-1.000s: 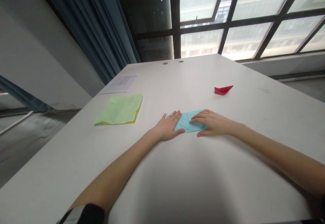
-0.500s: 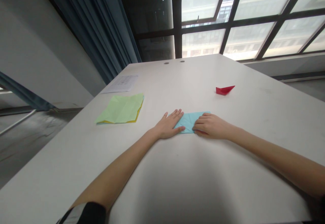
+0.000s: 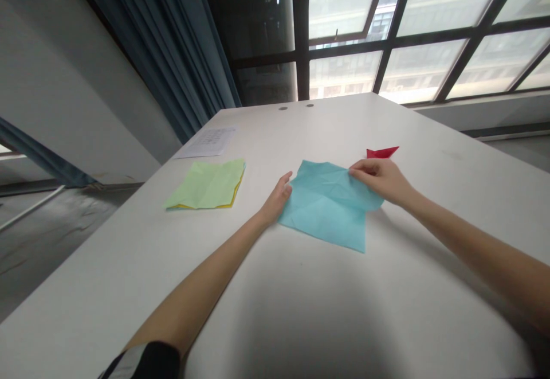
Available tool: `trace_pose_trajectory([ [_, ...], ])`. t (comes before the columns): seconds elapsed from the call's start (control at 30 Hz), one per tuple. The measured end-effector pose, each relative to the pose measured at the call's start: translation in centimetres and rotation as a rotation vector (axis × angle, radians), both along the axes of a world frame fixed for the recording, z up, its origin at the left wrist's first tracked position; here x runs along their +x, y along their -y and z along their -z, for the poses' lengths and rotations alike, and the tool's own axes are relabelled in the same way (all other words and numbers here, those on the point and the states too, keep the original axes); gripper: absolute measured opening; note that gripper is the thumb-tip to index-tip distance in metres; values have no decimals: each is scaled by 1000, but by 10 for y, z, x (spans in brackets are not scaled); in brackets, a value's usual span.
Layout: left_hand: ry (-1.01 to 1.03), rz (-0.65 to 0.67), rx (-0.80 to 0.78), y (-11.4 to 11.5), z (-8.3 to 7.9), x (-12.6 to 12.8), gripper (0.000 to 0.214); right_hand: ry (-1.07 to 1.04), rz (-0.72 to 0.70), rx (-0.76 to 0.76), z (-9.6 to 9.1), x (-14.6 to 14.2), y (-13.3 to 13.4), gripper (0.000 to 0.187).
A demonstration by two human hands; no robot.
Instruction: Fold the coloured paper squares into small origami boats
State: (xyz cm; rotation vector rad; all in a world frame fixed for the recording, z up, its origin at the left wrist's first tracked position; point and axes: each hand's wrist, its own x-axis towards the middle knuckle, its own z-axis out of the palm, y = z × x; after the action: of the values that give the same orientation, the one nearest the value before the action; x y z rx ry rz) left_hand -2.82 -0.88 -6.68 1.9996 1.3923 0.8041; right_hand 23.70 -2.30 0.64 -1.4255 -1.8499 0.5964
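A creased light-blue paper sheet [image 3: 329, 207] lies unfolded at the middle of the white table [image 3: 301, 310], its far edge lifted. My right hand [image 3: 380, 178] pinches the sheet's far right corner between thumb and fingers. My left hand [image 3: 277, 198] touches the sheet's left edge, fingers curled against it. A small red folded paper boat [image 3: 381, 152] sits just behind my right hand.
A stack of light-green and yellow paper sheets [image 3: 206, 184] lies to the left. A white printed page [image 3: 206, 141] rests further back near the table's left edge. Dark blue curtains [image 3: 172, 52] and large windows [image 3: 408, 23] stand behind the table.
The blue paper was a small folded rectangle under both flat hands; now it is opened into a large sheet. My right hand rose and moved back, pinching a corner. My left hand shifted left.
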Motion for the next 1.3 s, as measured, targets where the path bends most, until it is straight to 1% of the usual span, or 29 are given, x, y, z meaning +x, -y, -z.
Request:
trace_pose_trajectory([
  [0.1, 154, 76, 35, -5, 4, -3, 59, -309, 146, -203, 7, 15, -19, 20],
  [0.17, 210, 35, 33, -8, 7, -4, 60, -442, 194, -337, 19, 23, -30, 18],
  [0.23, 209, -47, 39, -9, 9, -3, 62, -489, 210, -441, 33, 29, -38, 17],
  [0.27, 179, -95, 55, -9, 9, -2, 65, -490, 208, -470, 39, 31, -40, 16],
  [0.33, 53, -195, 115, -6, 8, 2, 73, -463, 192, -444, 50, 33, -43, 15],
  [0.4, -123, -264, 164, -3, 6, 6, 84, -418, 187, -402, 54, 34, -45, 23],
  [0.43, -208, -278, 172, -1, 5, 8, 90, -408, 187, -401, 55, 35, -45, 29],
  [0.5, -346, -263, 156, 3, 3, 11, 98, -413, 180, -447, 54, 35, -44, 39],
  [0.63, -490, -223, 107, 5, 3, 13, 103, -443, 129, -569, 53, 37, -43, 58],
  [0.7, -513, -252, 89, 4, 3, 13, 100, -474, 80, -628, 53, 39, -42, 66],
  [0.73, -519, -272, 82, 4, 3, 13, 98, -487, 48, -658, 53, 40, -41, 67],
  [0.8, -532, -296, 66, 3, 4, 12, 90, -489, -30, -714, 53, 42, -40, 60],
  [0.87, -547, -297, 53, 1, 4, 11, 80, -479, -123, -748, 53, 43, -39, 47],
  [0.93, -546, -287, 50, 0, 4, 9, 71, -470, -196, -736, 54, 43, -38, 37],
  [1.03, -506, -275, 54, 0, 2, 8, 60, -425, -227, -667, 55, 42, -38, 32],
  [1.13, -452, -273, 38, 0, -1, 8, 50, -341, -231, -610, 53, 40, -37, 34],
  [1.2, -416, -272, 34, 0, -3, 8, 44, -294, -258, -582, 50, 40, -36, 37],
  [1.3, -342, -269, 40, 0, -2, 9, 41, -312, -321, -563, 49, 39, -36, 42],
])
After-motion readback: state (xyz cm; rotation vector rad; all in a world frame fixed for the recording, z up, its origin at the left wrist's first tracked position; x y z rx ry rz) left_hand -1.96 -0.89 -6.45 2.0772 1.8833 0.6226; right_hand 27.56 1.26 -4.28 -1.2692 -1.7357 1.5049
